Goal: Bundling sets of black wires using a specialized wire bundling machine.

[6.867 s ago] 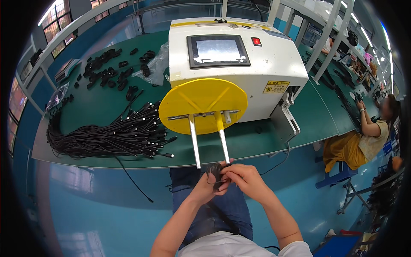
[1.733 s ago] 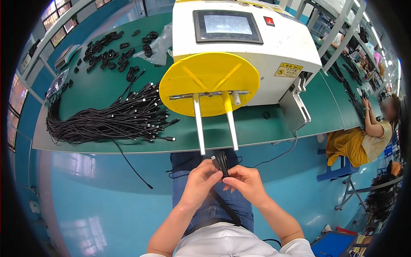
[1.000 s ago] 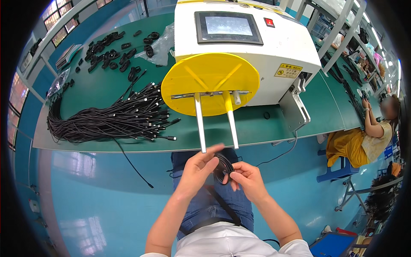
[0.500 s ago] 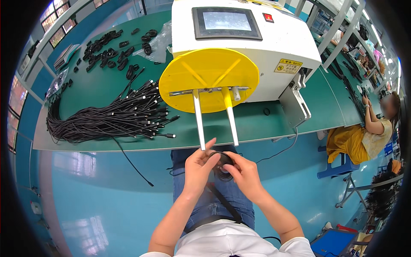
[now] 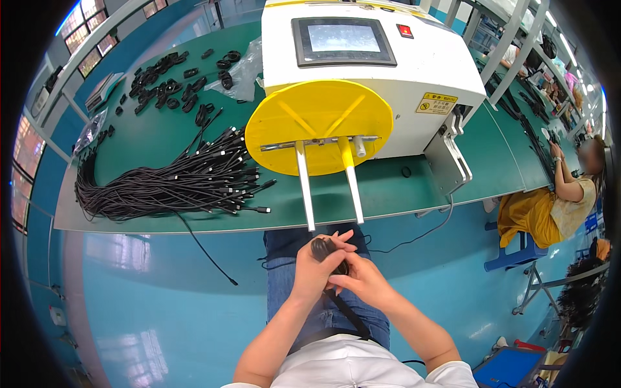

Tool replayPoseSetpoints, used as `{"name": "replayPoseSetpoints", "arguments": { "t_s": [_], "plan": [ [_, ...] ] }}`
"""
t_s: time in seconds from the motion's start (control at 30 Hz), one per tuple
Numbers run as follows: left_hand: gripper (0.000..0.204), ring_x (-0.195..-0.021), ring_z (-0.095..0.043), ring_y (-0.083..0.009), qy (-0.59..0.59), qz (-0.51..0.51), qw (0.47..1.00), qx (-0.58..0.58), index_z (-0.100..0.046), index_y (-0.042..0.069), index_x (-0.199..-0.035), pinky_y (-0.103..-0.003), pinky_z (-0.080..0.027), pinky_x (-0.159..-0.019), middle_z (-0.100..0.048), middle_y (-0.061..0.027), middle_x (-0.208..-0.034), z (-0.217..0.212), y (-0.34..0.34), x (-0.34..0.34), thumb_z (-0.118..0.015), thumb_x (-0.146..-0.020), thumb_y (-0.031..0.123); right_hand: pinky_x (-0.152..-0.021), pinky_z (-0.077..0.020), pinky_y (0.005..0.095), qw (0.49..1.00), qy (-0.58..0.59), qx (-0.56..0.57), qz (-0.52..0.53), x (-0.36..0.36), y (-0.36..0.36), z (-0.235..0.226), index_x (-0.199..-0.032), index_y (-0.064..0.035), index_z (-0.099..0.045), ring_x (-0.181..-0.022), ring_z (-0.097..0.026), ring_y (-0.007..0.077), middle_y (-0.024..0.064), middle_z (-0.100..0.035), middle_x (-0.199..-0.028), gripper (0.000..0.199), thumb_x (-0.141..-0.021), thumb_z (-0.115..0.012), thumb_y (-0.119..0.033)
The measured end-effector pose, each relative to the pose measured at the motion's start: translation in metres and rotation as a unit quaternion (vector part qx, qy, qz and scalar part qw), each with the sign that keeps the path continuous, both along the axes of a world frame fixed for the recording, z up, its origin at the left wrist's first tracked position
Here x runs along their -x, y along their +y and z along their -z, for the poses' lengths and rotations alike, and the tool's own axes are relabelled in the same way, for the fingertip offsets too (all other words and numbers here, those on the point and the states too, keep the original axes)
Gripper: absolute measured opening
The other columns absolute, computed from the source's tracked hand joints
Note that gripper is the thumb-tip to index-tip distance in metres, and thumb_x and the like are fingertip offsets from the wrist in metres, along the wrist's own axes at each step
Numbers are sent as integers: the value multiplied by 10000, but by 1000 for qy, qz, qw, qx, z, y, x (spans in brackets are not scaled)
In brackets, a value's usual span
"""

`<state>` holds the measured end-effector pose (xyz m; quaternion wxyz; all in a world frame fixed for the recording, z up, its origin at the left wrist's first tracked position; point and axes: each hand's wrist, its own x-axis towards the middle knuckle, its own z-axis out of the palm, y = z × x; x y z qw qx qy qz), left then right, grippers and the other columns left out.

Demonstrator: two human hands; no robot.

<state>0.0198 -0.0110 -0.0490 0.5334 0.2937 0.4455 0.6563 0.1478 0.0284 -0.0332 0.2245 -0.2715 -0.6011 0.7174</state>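
Clamping small black cable coil (image 5: 323, 249) in my left hand (image 5: 318, 268) | right hand (image 5: 358, 279) pinching it below | over my lap, just below yellow disc's (image 5: 318, 126) two prongs (image 5: 304, 191)

Black cable coil (image 5: 325, 249) between both hands

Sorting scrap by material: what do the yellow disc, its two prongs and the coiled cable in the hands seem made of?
Yellow disc: likely matte plastic, evenly coloured. Two prongs: probably bare metal, pale grey. Coiled cable, held by left hand and right hand: black, rubbery-looking jacket.
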Motion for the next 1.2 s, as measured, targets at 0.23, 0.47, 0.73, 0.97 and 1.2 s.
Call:
{"name": "replayPoseSetpoints", "arguments": {
  "t_s": [0.23, 0.47, 0.73, 0.97, 1.2],
  "plan": [
    [233, -1060, -584, -268, -41, -9, 996, 73, -559, 8, -1044, -403, -438, -960, -645, -188, -990, 4, 1, 3, -560, -917, 202, -643, -547, 284, 991, 1, 135, 0, 5, 6, 14, -1293, 34, -416, -750, -650, 189, 116, -608, -938, 436, -877, -541, -4],
    [545, -1032, -580, -267, -145, -70, 986, -47, -322, 73, -1357, -407, -493, -891, -600, -130, -978, 7, 0, 6, -474, -943, 392, -570, -524, 269, 993, -64, 48, 88, 8, -4, -11, -1203, -10, -542, -682, -634, 158, 122, -635, -849, 345, -865, -597, -51],
    [480, -1048, -565, -268, -254, -18, 966, -50, -347, 65, -1351, -399, -483, -911, -564, -126, -1056, 3, -4, 11, -446, -967, 335, -517, -479, 240, 983, -82, -124, 111, -3, 3, -9, -897, 24, -667, -601, -601, 127, 77, -643, -754, 110, -793, -662, -11],
    [474, -1042, -567, -249, -186, -6, 982, -6, -368, 26, -1328, -399, -497, -871, -558, -133, -1115, 2, -12, 2, -471, -962, 309, -526, -470, 263, 981, -99, -164, 21, -7, 9, -12, -868, 8, -675, -583, -603, 160, 92, -632, -724, 92, -783, -670, -27],
    [508, -996, -576, -204, -163, 65, 984, 10, -387, 25, -1319, -398, -513, -806, -568, -130, -1107, -4, -31, -4, -512, -940, 340, -601, -458, 292, 940, -111, -311, 91, -5, 25, -43, -843, -26, -681, -684, -571, 191, 74, -603, -755, 104, -740, -689, -32]
  ]
}}
